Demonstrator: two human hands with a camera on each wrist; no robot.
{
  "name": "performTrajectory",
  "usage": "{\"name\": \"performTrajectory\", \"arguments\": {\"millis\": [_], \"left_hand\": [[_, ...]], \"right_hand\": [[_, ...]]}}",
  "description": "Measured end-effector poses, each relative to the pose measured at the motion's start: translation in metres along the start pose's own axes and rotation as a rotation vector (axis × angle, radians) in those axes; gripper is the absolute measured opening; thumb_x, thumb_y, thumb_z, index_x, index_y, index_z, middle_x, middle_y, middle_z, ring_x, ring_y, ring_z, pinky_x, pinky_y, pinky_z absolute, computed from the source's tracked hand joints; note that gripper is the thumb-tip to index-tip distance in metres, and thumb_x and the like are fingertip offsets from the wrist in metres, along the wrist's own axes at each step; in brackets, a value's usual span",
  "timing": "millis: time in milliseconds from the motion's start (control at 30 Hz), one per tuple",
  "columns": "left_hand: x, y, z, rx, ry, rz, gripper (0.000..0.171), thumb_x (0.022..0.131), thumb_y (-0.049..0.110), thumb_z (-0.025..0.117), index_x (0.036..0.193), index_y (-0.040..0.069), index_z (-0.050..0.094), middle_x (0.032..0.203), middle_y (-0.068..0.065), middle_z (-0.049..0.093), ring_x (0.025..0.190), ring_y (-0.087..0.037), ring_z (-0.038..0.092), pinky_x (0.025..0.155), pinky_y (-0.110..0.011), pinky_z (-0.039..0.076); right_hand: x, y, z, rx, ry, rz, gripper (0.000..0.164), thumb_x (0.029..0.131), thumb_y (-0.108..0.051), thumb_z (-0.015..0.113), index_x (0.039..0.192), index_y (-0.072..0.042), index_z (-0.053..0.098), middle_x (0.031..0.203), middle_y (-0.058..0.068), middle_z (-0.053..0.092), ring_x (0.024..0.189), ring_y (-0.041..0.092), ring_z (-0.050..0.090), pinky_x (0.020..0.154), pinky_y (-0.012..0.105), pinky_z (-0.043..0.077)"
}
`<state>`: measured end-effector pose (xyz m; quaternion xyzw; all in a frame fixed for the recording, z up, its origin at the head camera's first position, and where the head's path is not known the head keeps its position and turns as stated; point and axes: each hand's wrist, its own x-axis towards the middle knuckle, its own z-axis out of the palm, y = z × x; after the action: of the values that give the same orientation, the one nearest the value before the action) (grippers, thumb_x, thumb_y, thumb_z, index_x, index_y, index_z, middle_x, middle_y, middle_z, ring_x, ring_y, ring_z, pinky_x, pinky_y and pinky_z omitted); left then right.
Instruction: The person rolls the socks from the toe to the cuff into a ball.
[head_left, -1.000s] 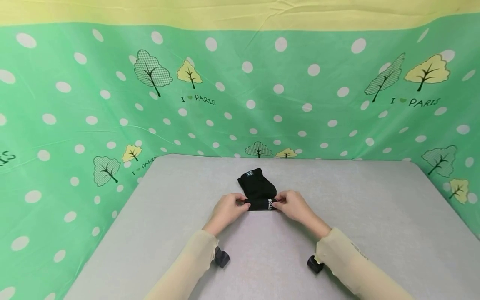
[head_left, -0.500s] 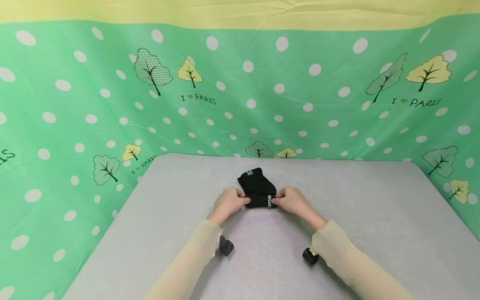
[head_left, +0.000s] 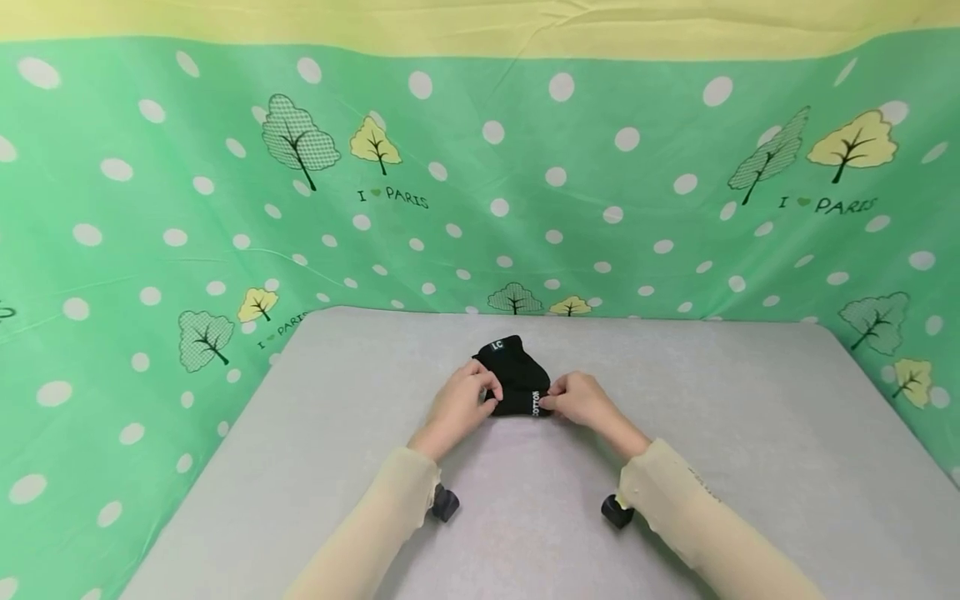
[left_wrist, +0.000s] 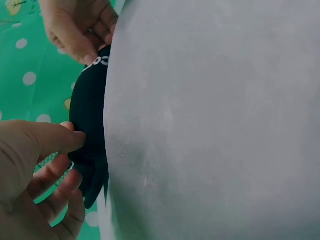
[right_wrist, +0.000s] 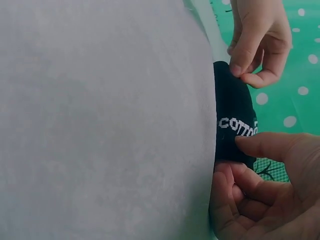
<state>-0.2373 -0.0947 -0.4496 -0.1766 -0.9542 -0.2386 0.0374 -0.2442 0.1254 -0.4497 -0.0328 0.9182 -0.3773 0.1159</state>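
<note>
A black sock (head_left: 517, 377), folded over on itself, lies on the table with white COTTON lettering on its near band and a small LC mark at its far end. At its left edge my left hand (head_left: 459, 406) has thumb and index fingertips close together on the fabric, in what looks like a pinch. The other fingers of that hand arch over the left side. My right hand (head_left: 588, 406) pinches the right end of the band beside the lettering, thumb (right_wrist: 255, 145) on top and curled fingers partly hidden beneath the edge.
The grey table (head_left: 720, 400) reaches out on both sides of the sock. Behind and to the left hangs a green dotted cloth (head_left: 420, 167) with printed trees. Dark wrist cameras sit under both pale sleeves (head_left: 682, 492).
Both hands pushed the near band slightly away from the person, flattening it. Since then the left fingers have shifted up and over the sock's left edge, while the right hand keeps its pinch.
</note>
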Motion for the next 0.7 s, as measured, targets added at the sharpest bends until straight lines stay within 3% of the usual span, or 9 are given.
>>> {"name": "performTrajectory", "arguments": {"millis": [100,333,500,600,700], "left_hand": [[-0.0018,0.0011,-0.0001,0.028,0.008,0.039,0.01,0.086,0.012,0.074,0.086,0.021,0.068,0.1,0.005,0.059,0.094,-0.016,0.055,0.083,-0.032,0.049],[-0.003,0.0001,0.0015,0.041,0.001,0.035,0.011,0.086,0.021,0.077,0.092,0.024,0.069,0.103,0.007,0.062,0.09,-0.014,0.055,0.078,-0.029,0.049],[-0.0022,-0.0027,0.0027,0.016,0.005,0.016,0.017,0.083,0.024,0.081,0.094,0.024,0.068,0.1,0.006,0.063,0.09,-0.014,0.056,0.077,-0.03,0.049],[-0.0017,-0.0025,0.0023,0.01,-0.002,-0.001,0.022,0.081,0.022,0.082,0.098,0.022,0.067,0.1,0.003,0.062,0.091,-0.016,0.056,0.079,-0.033,0.049],[-0.0005,-0.001,0.0023,0.018,-0.001,-0.015,0.027,0.08,0.02,0.083,0.102,0.02,0.067,0.102,0.001,0.062,0.094,-0.019,0.055,0.081,-0.035,0.049]], "right_hand": [[-0.0011,-0.0003,-0.0001,0.015,0.039,-0.044,0.015,0.084,-0.014,0.075,0.083,-0.003,0.065,0.069,0.004,0.066,0.058,0.01,0.059,0.056,0.023,0.047],[-0.0034,-0.0026,0.0042,-0.124,0.2,-0.342,0.015,0.08,0.002,0.074,0.076,-0.009,0.064,0.079,0.005,0.058,0.073,0.013,0.054,0.068,0.026,0.045],[-0.004,-0.0028,0.005,-0.15,0.237,-0.385,0.014,0.081,0.001,0.074,0.076,-0.01,0.069,0.083,0.004,0.059,0.074,0.014,0.056,0.07,0.027,0.047],[-0.0034,-0.0017,0.0041,-0.141,0.211,-0.376,0.009,0.081,-0.003,0.078,0.082,-0.008,0.071,0.089,0.005,0.06,0.077,0.015,0.058,0.071,0.028,0.048],[-0.0029,-0.0019,0.0034,-0.145,0.186,-0.364,0.018,0.077,-0.009,0.084,0.09,-0.007,0.071,0.093,0.005,0.061,0.08,0.017,0.058,0.072,0.029,0.048]]}}
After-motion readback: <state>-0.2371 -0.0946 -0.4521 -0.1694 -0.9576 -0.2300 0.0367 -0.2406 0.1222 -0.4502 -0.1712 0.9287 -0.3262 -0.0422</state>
